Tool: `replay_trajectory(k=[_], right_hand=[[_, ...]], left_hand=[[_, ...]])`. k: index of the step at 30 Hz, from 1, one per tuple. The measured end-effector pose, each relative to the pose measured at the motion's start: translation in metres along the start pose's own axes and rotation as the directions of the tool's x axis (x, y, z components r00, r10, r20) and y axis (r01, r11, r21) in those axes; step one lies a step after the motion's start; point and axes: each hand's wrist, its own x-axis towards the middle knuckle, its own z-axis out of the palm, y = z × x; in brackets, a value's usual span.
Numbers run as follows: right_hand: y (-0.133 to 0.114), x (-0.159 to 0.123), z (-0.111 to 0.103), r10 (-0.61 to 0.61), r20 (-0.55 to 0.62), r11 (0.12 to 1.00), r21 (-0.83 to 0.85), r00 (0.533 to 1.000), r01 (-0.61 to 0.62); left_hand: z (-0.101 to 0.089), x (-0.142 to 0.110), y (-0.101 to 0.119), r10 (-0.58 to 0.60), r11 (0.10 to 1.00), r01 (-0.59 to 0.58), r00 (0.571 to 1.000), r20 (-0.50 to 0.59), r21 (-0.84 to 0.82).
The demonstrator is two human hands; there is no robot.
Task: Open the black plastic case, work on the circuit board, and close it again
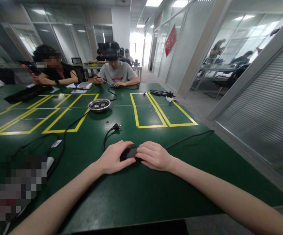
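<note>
Between my two hands a black power adapter (131, 152) lies at the table's middle, its ends partly covered by fingers. My left hand (114, 159) grips its left end, thumb on the near side and fingers on the far side. On the right end, my right hand (156, 156) is closed over the adapter with its fingers together. A black cord curves up from behind my left hand to a plug (117, 126) with metal prongs. Another thin black cable (190, 138) runs from behind my right hand toward the table's right edge.
The green table (171, 195) bears yellow tape outlines. A metal bowl (99, 105) with small metal parts stands ahead. A blurred-out object (16, 192) and cables lie at left. Across the table, a person in a grey shirt (117, 72) holds a thin tool; a black assembly (161, 93) lies far right.
</note>
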Motion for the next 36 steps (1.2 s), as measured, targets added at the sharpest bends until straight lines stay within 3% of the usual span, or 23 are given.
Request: replay_trajectory(k=[3, 5, 7, 11, 14, 19, 25, 29, 32, 36], right_hand=[[0.002, 0.001, -0.004, -0.107, -0.015, 0.987, -0.122, 0.994, 0.105], [0.005, 0.0, -0.006, -0.082, 0.008, 0.985, -0.152, 0.997, 0.082], [0.007, -0.001, -0.007, -0.002, 0.076, 0.989, -0.146, 0.997, 0.013], [0.007, -0.005, -0.005, 0.242, 0.221, 0.963, 0.061, 0.945, -0.261], [0.004, -0.009, 0.0, 0.394, 0.216, 0.884, 0.178, 0.893, -0.433], [0.007, -0.01, 0.002, 0.419, 0.172, 0.868, 0.211, 0.891, -0.449], [0.009, -0.006, -0.004, 0.35, 0.366, 0.891, 0.154, 0.862, -0.427], [0.024, -0.017, -0.002, 0.47, 0.274, 0.823, 0.207, 0.839, -0.529], [0.051, -0.033, -0.002, 0.655, 0.082, 0.713, 0.263, 0.751, -0.65], [0.093, -0.059, -0.013, 0.872, -0.164, 0.489, 0.309, 0.461, -0.816]], left_hand=[[-0.002, 0.0, 0.002, -0.125, 0.989, 0.134, 0.985, 0.118, -0.069], [-0.001, 0.0, 0.004, -0.168, 0.97, 0.191, 0.973, 0.155, -0.148], [0.002, -0.001, 0.003, -0.185, 0.958, 0.205, 0.976, 0.116, -0.202], [0.008, -0.003, -0.002, -0.094, 0.995, 0.093, 0.994, -0.051, -0.02], [0.008, -0.002, -0.005, 0.019, 0.994, -0.012, 0.998, -0.063, 0.109], [0.009, 0.001, -0.005, -0.009, 0.988, 0.017, 0.999, -0.052, 0.156], [0.012, 0.0, -0.004, -0.001, 0.991, 0.009, 0.998, -0.06, 0.135], [0.008, -0.001, -0.007, 0.039, 0.987, -0.017, 0.99, -0.138, 0.158], [0.007, -0.003, -0.011, 0.059, 0.984, -0.04, 0.993, -0.107, 0.173], [0.011, -0.006, -0.018, 0.036, 0.989, -0.047, 0.996, 0.082, 0.138]])
